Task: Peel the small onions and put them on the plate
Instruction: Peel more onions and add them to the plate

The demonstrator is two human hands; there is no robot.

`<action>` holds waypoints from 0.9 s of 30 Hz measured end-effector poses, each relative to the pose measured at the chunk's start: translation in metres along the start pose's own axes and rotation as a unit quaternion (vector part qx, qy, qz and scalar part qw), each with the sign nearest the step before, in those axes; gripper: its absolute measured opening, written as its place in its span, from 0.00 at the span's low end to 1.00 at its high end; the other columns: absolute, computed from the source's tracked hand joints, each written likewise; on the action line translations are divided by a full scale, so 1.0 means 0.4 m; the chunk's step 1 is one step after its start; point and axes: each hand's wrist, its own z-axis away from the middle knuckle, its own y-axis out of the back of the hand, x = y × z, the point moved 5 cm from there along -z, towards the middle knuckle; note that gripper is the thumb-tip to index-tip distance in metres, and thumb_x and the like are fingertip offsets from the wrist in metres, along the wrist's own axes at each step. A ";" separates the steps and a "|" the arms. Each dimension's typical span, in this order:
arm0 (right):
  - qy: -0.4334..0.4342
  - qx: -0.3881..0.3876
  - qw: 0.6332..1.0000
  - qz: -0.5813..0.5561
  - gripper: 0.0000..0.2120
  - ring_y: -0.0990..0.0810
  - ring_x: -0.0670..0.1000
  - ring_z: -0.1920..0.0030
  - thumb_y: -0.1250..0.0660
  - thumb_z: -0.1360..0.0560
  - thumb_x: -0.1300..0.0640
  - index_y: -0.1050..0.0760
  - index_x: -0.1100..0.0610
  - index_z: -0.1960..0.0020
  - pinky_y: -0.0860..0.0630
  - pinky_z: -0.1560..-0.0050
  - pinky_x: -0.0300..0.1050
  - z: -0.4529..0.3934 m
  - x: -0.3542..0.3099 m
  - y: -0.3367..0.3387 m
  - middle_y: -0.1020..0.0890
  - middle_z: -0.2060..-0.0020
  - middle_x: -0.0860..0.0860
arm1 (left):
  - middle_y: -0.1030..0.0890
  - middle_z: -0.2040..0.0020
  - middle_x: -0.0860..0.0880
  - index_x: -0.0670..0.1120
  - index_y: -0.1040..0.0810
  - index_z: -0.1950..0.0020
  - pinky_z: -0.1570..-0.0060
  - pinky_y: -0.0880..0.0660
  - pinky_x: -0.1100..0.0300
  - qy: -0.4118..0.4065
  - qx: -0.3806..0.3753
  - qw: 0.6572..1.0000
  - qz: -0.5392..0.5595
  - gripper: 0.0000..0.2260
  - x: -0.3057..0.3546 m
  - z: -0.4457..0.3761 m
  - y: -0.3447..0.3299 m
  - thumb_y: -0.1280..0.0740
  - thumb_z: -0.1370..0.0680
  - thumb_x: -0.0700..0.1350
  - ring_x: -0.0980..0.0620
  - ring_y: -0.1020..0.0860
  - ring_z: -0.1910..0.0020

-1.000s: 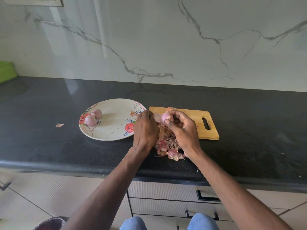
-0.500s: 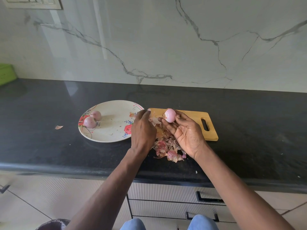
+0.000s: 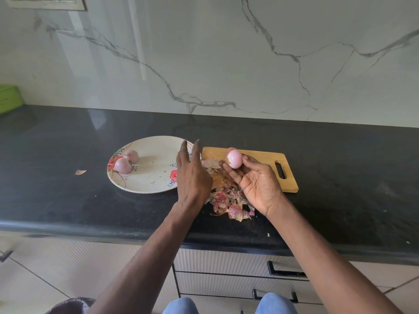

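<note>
My right hand (image 3: 256, 180) is palm up over the wooden cutting board (image 3: 260, 159), and its fingertips pinch a peeled pink onion (image 3: 234, 159). My left hand (image 3: 191, 175) hovers beside it with fingers spread and nothing in it, over the right rim of the floral plate (image 3: 154, 177). Two peeled onions (image 3: 127, 160) lie at the plate's left side. A heap of onion skins (image 3: 226, 200) lies on the counter under and between my hands.
The black counter (image 3: 68, 189) ends in a front edge just below the skins. A loose bit of skin (image 3: 80, 172) lies left of the plate. A green box (image 3: 9, 98) stands at the far left by the marble wall.
My hands have come apart. The left hand let go of the onion and opened, fingers stretched out. The right hand turned palm up with the peeled onion at its fingertips.
</note>
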 end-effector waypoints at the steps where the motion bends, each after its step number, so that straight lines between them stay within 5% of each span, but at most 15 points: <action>1: -0.003 0.005 1.000 -0.008 0.16 0.19 0.66 0.39 0.40 0.19 0.67 0.30 0.72 0.32 0.19 0.42 0.52 -0.001 0.000 0.002 0.23 0.36 0.68 | 0.39 0.20 0.42 0.42 0.27 0.29 0.26 0.39 0.50 0.004 0.003 1.000 0.001 0.20 0.001 0.000 0.003 0.37 0.21 0.35 0.44 0.43 0.22; 3: -0.005 0.017 1.000 -0.012 0.18 0.20 0.66 0.38 0.38 0.19 0.66 0.31 0.73 0.31 0.19 0.41 0.51 -0.004 0.001 0.007 0.24 0.35 0.69 | 0.33 0.23 0.42 0.40 0.19 0.38 0.27 0.40 0.52 0.003 0.015 1.000 0.004 0.12 0.003 0.001 0.011 0.35 0.19 0.40 0.45 0.40 0.22; 6: -0.002 0.021 1.000 0.013 0.17 0.17 0.63 0.43 0.38 0.19 0.65 0.29 0.71 0.32 0.18 0.42 0.51 -0.004 -0.001 0.009 0.21 0.38 0.67 | 0.31 0.24 0.44 0.43 0.22 0.31 0.28 0.38 0.56 -0.034 0.010 0.997 0.064 0.17 0.019 0.008 0.015 0.35 0.19 0.36 0.47 0.36 0.24; 10: 0.009 0.021 0.998 0.065 0.15 0.15 0.55 0.51 0.38 0.19 0.65 0.27 0.68 0.34 0.17 0.48 0.46 -0.003 -0.003 0.012 0.16 0.48 0.62 | 0.18 0.41 0.50 0.44 0.17 0.38 0.40 0.26 0.55 -0.107 0.011 0.984 0.142 0.13 0.035 0.024 0.021 0.31 0.20 0.45 0.52 0.23 0.40; 13: 0.013 0.020 0.997 0.076 0.14 0.15 0.54 0.51 0.37 0.20 0.66 0.25 0.67 0.35 0.19 0.45 0.45 -0.005 -0.003 0.012 0.15 0.50 0.60 | 0.15 0.46 0.48 0.43 0.15 0.41 0.46 0.25 0.62 -0.145 -0.006 0.978 0.148 0.12 0.048 0.032 0.016 0.30 0.21 0.47 0.58 0.21 0.46; 27: 0.035 0.018 0.994 0.106 0.13 0.15 0.56 0.49 0.37 0.21 0.69 0.25 0.68 0.37 0.17 0.46 0.45 -0.003 -0.002 0.000 0.16 0.47 0.62 | 0.13 0.51 0.50 0.43 0.14 0.45 0.49 0.19 0.60 -0.036 -0.022 0.964 0.263 0.08 0.024 0.019 0.014 0.27 0.23 0.41 0.57 0.15 0.51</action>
